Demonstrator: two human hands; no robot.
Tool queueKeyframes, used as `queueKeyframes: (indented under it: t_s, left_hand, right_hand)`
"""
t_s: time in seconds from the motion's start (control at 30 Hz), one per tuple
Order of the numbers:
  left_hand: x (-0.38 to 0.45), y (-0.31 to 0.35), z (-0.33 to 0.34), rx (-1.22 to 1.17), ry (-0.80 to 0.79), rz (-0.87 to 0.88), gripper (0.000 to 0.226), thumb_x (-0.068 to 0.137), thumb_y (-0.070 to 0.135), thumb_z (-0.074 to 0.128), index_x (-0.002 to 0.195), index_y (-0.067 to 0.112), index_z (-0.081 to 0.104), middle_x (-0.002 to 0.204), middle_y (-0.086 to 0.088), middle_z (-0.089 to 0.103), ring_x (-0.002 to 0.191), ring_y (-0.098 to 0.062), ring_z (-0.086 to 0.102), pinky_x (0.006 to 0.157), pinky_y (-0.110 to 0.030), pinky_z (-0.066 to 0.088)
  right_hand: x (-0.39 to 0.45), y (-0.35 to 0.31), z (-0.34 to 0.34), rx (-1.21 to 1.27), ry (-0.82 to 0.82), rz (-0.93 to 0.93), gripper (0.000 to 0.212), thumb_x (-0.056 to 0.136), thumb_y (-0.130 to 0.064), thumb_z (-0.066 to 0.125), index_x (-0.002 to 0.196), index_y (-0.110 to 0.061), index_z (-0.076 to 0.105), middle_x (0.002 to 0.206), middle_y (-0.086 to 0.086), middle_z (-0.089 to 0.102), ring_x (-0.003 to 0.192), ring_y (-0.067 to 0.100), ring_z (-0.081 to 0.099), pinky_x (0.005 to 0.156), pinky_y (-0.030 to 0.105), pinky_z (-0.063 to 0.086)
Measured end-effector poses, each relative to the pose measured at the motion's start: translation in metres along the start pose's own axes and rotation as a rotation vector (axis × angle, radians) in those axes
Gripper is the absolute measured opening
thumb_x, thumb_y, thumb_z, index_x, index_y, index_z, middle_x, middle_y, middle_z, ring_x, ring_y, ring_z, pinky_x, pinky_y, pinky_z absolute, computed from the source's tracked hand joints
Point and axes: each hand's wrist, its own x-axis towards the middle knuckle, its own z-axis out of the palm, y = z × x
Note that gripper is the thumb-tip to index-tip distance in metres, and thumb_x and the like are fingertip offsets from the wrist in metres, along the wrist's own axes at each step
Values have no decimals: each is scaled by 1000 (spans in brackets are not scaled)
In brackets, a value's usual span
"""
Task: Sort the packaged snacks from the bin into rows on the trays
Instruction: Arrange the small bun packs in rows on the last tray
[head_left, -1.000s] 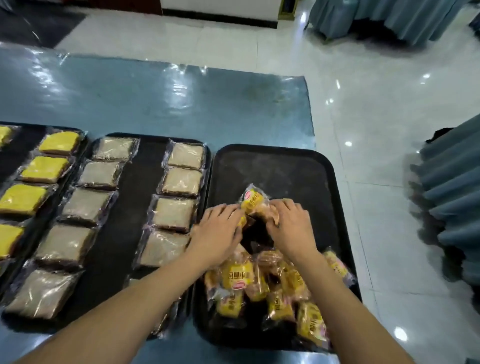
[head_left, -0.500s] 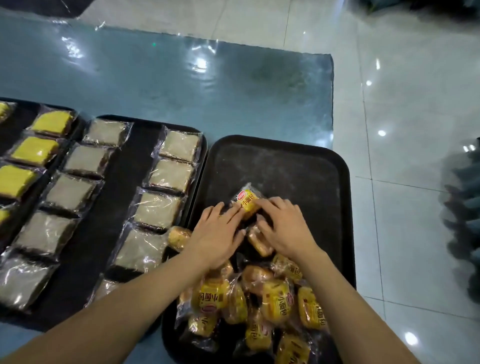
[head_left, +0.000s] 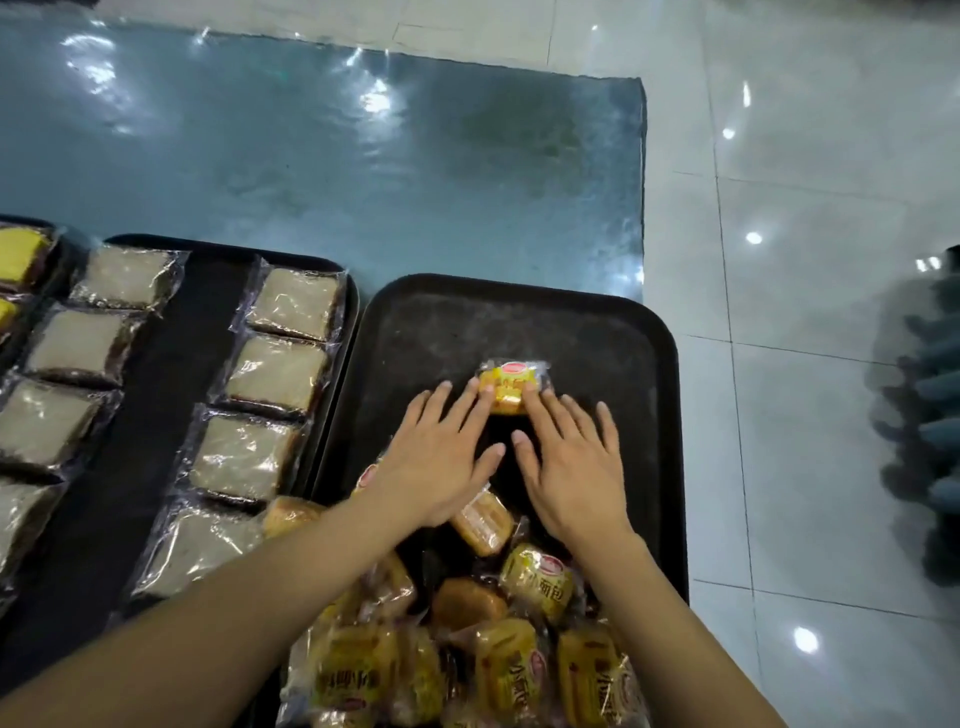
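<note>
1. Black plastic makes up the right tray (head_left: 613, 332), which sits on a shiny teal surface (head_left: 311, 156) beside a pale tiled floor (head_left: 805, 364).
2. One yellow-wrapped bun packet (head_left: 511, 387) lies alone near the middle of that tray, wrapper label facing up.
3. The left hand (head_left: 441, 467) lies flat with fingers straight and spread; its fingertips (head_left: 485, 395) touch the packet's left end.
4. The right hand (head_left: 574, 470) mirrors it, fingers straight, the forefinger tip resting on the packet's right end. Neither grip is curled round the packet; both are flat, with the two thumbs nearly meeting below it.
5. A loose pile of bun packets (head_left: 467, 649) fills the near end of the same tray, between and under the forearms. About ten can be made out; the heap overlaps too much for a sure count.
6. One more bun (head_left: 288, 517) sits at the tray's left rim, by the left wrist.
7. The middle tray (head_left: 171, 415) holds two columns of clear-wrapped pale cake slices (head_left: 275, 374): four visible in the right column, and four in the left, the lowest one cut by the frame edge.
8. At the far left edge, two yellow cake slices (head_left: 21, 254) show in part on a third tray.
</note>
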Motion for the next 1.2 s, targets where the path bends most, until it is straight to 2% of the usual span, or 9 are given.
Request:
queueKeyframes:
  t_s: [0.17, 0.43, 0.57, 0.67, 0.77, 0.83, 0.97, 1.1, 1.2]
  left_hand:
    - [70, 35, -4, 0, -15, 107, 74, 101, 62, 10, 159, 21, -11, 169, -2, -5, 155, -28, -4, 125, -46, 2]
    - [104, 40, -12, 13, -90, 135, 70, 104, 55, 19, 157, 28, -19, 168, 2, -12, 155, -31, -2, 124, -49, 2]
    - [84, 38, -24, -25, 9, 143, 66, 105, 44, 28, 161, 27, -3, 169, -1, 5, 153, -32, 10, 122, -48, 11]
    - [34, 29, -27, -36, 137, 154, 63, 102, 32, 40, 160, 27, 16, 165, -2, 24, 149, -30, 25, 119, -47, 23]
    - [-33, 18, -17, -54, 248, 176, 53, 94, 25, 48, 147, 21, 45, 149, -2, 48, 134, -28, 43, 112, -47, 34]
    - [-72, 11, -3, -48, 245, 169, 45, 93, 25, 50, 138, 21, 53, 138, 0, 55, 127, -27, 47, 111, -46, 35]
    - [-112, 0, 20, -32, 53, 63, 52, 98, 38, 40, 149, 29, 38, 155, 5, 40, 141, -26, 32, 121, -47, 20]
    - [-101, -3, 19, -49, 10, 65, 57, 99, 40, 35, 154, 29, 30, 158, 5, 37, 148, -26, 23, 124, -47, 10]
    - [-93, -5, 13, -61, 0, 77, 57, 98, 36, 39, 154, 29, 29, 155, 6, 41, 147, -26, 22, 124, -45, 10]
  right_hand:
    - [24, 46, -12, -79, -16, 151, 62, 106, -55, 14, 163, -30, 8, 168, -2, 23, 157, 19, 9, 124, 53, -5]
    - [41, 73, -18, -59, -38, 182, 64, 106, -56, 18, 163, -33, 1, 170, -1, 14, 157, 22, 5, 124, 54, -9]
    - [34, 68, -21, 8, 23, 177, 63, 106, -52, 27, 163, -30, 10, 168, 3, 20, 156, 24, 13, 126, 51, 0]
    - [11, 50, -20, 103, 120, 145, 58, 104, -42, 43, 158, -25, 31, 160, 4, 39, 149, 25, 32, 126, 48, 16]
    - [-29, 21, -12, 200, 126, 97, 44, 99, -34, 54, 142, -26, 53, 144, -2, 56, 135, 21, 47, 120, 44, 28]
    - [-57, -1, -5, 256, 125, 57, 35, 96, -36, 56, 131, -30, 59, 129, -8, 61, 123, 16, 53, 110, 40, 35]
    - [-84, -39, 4, 235, 65, -70, 33, 90, -51, 59, 119, -34, 60, 113, -14, 61, 107, 14, 55, 96, 37, 40]
    - [-74, -55, 1, 100, -112, -35, 59, 81, -54, 71, 130, -32, 47, 130, -9, 56, 122, 19, 52, 107, 42, 33]
    - [-64, -65, -1, -17, -188, -27, 65, 83, -40, 74, 134, -26, 38, 132, -3, 55, 124, 24, 50, 108, 44, 32]
